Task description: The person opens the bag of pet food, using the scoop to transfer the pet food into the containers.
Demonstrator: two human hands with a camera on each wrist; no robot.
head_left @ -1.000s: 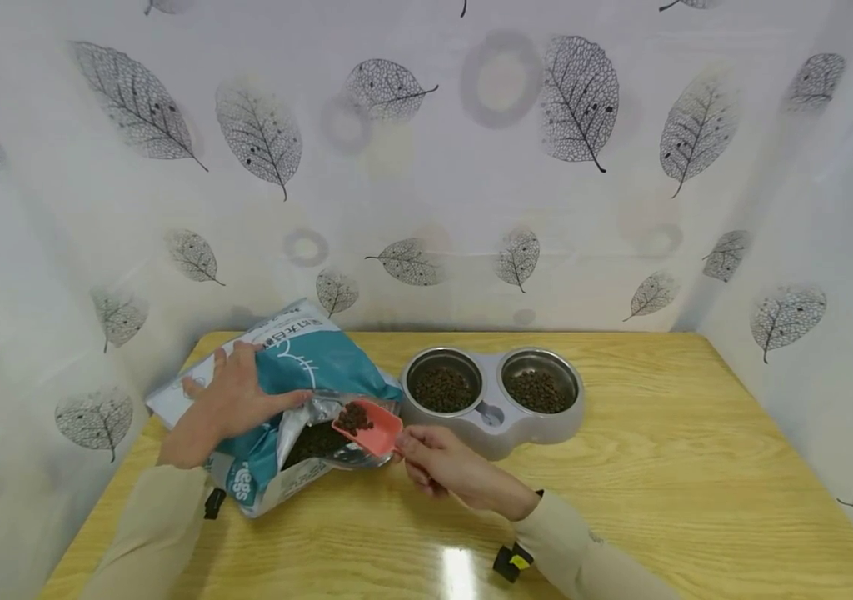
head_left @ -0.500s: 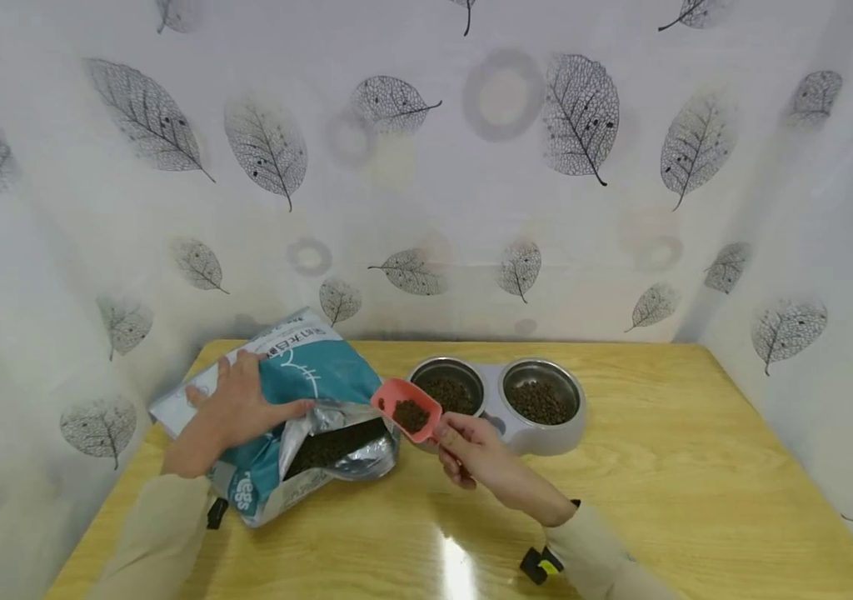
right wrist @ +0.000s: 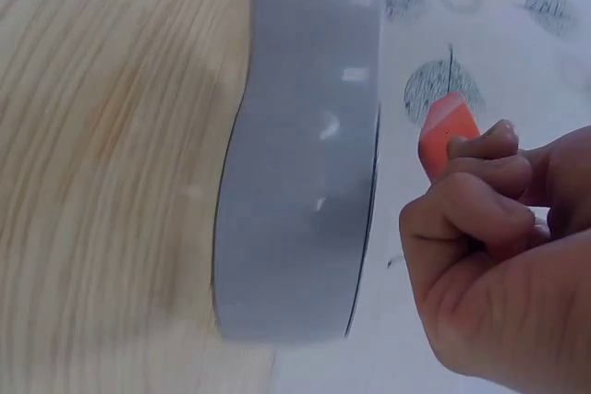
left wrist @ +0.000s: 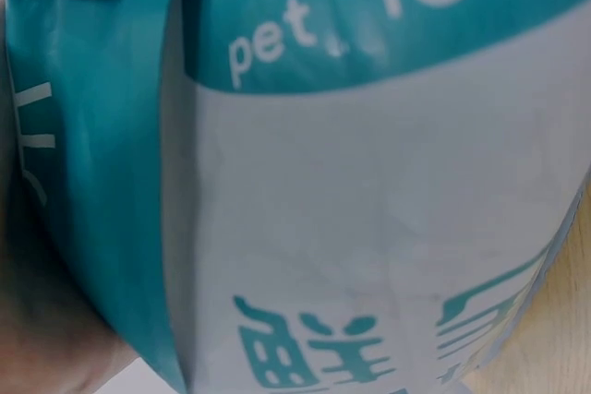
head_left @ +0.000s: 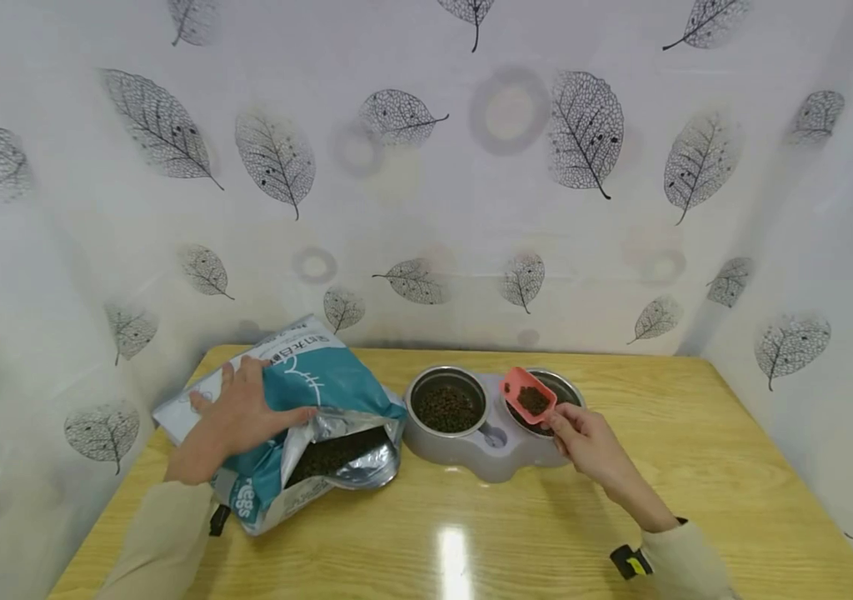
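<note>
With spread fingers, my left hand (head_left: 239, 421) rests on a teal and white pet food bag (head_left: 340, 371) lying on its side. Its thumb lies by the bag's open mouth, where dark kibble (head_left: 332, 457) shows. My right hand (head_left: 595, 448) pinches the handle of a coral-pink scoop (head_left: 520, 380) carrying some kibble. The scoop hovers over the right steel bowl (head_left: 571, 390) and hides much of its inside. Kibble also lies in the left steel bowl (head_left: 447, 404). In the right wrist view, curled fingers (right wrist: 466, 205) hold the scoop, mostly hidden behind them.
Both bowls sit in a grey double holder (head_left: 464, 454) just right of the bag. They stand toward the back of a wooden table (head_left: 366, 550). A white leaf-print curtain (head_left: 426, 200) surrounds the table's back and sides.
My right hand has carried the loaded scoop rightward from the bag's mouth, past the left bowl, to above the right bowl. My left hand stays on the bag. The head view has shifted slightly.
</note>
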